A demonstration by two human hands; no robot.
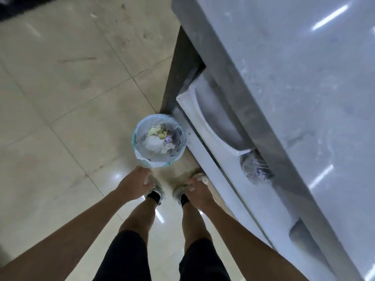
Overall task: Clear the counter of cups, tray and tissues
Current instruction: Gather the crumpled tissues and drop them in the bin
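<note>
Looking straight down, the person stands on a shiny tiled floor [60, 98] beside a grey counter [294, 78]. The left hand [136, 184] is curled shut around something small and pale, maybe a tissue or a clear cup, but it is too blurry to tell. The right hand [197, 190] is curled the same way, with a pale bit showing at its fingertips [191, 187]. Both hands hang just above the person's shoes.

A small round bin [159, 137] with a thin bag inside sits on the floor, right at the corner of the counter. White crumpled tissues [154, 144] and other scraps lie in it. The left hand is near the bin's rim, not touching it.
</note>
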